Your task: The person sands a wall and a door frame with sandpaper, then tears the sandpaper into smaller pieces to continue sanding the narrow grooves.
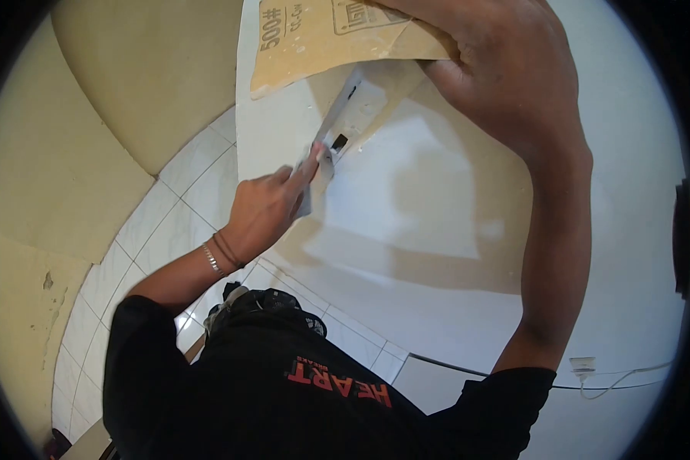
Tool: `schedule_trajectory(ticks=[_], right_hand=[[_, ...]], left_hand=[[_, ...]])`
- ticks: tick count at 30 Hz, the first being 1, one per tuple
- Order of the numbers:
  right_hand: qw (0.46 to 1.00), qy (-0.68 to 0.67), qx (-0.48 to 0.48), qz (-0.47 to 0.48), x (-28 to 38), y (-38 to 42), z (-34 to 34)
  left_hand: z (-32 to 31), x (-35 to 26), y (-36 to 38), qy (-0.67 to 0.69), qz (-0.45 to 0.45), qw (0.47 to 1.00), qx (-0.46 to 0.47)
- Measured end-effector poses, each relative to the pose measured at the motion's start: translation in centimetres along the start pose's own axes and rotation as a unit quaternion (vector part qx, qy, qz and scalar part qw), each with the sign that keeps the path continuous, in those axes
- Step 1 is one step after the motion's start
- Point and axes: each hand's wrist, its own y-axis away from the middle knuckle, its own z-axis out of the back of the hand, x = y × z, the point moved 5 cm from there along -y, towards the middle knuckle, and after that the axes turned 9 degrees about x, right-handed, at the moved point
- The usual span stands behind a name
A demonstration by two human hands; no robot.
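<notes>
My right hand [506,69] pinches a sheet of sandpaper [307,46] by its edge at the top of the view. Its tan back carries the print "500#", and the lower edge curls. My left hand [268,203], left of centre, closes its fingers on a flat pale strip [337,111] seen nearly edge-on, with a small dark slot near its far end. Just right of those fingertips is a small black rectangle [340,142]. Behind both hands spreads a white surface [429,192] crossed by their shadows. The upper part of the right hand is cut off by the frame.
White floor tiles [161,222] run along the left, beside a yellowish wall [23,176] with chipped paint. A socket with a white plug [583,368] and cable sits at lower right. A dark object [680,238] stands at the right edge.
</notes>
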Motion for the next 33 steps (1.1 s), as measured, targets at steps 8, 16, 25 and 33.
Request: schedule_trajectory(ticks=[8,16,25,33], right_hand=[[0.997,0.069,-0.030,0.029,0.6,0.2,-0.1],[0.998,0.024,-0.043,0.036,0.1,-0.1,-0.8],[0.997,0.073,-0.028,0.015,0.7,0.2,0.0],[0.996,0.067,-0.044,0.038,0.6,0.1,-0.3]], left_hand=[[-3.6,-0.7,0.7,0.124,0.014,0.988,-0.091],[-4.6,-1.3,1.2,0.153,0.039,0.984,-0.079],[-6.3,-1.1,1.3,0.189,0.030,0.979,-0.074],[-4.0,-2.3,0.4,0.297,0.075,0.947,-0.102]])
